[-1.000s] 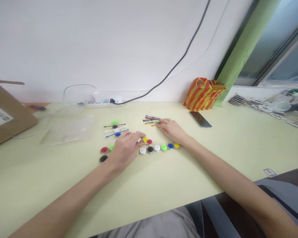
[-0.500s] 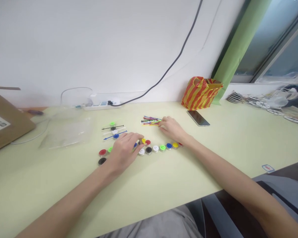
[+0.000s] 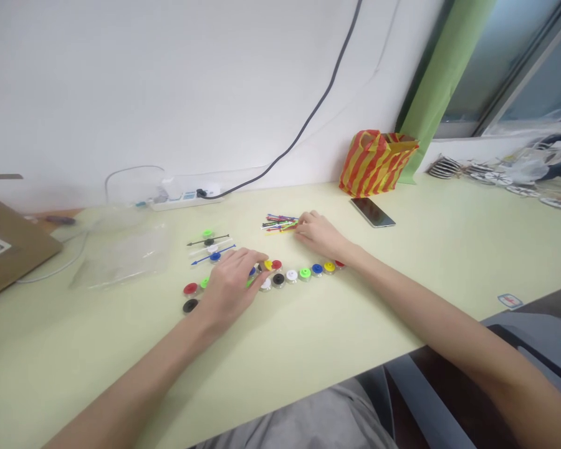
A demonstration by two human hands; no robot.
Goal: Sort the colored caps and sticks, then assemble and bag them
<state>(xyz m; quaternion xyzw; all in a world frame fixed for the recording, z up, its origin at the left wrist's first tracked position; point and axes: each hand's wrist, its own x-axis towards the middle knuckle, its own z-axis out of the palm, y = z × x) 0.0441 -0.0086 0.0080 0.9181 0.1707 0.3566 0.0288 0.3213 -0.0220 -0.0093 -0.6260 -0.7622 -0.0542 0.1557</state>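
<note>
My left hand (image 3: 231, 279) pinches a small yellow round disc (image 3: 268, 265) between thumb and fingertips, just above rows of similar discs. Several coloured discs on clear bases stand in line to its right, among them a black one (image 3: 278, 280), a green one (image 3: 305, 274) and a blue one (image 3: 316, 269). Some discs are hidden behind my left hand. My right hand (image 3: 321, 235) has its fingers curled at the right end of a pile of thin coloured plastic arrows (image 3: 279, 223); what its fingertips hold, if anything, is hidden. A blue arrow (image 3: 214, 254) lies across a disc beyond my left hand.
A phone (image 3: 373, 212) and a red-and-yellow striped bag (image 3: 378, 163) are at the back right. Clear plastic bags (image 3: 121, 252) and a cardboard box (image 3: 9, 243) lie left. A power strip (image 3: 187, 196) sits along the wall.
The camera view has shifted slightly. Both hands stay almost in place, the left still pinching the yellow disc and the right still at the arrow pile.
</note>
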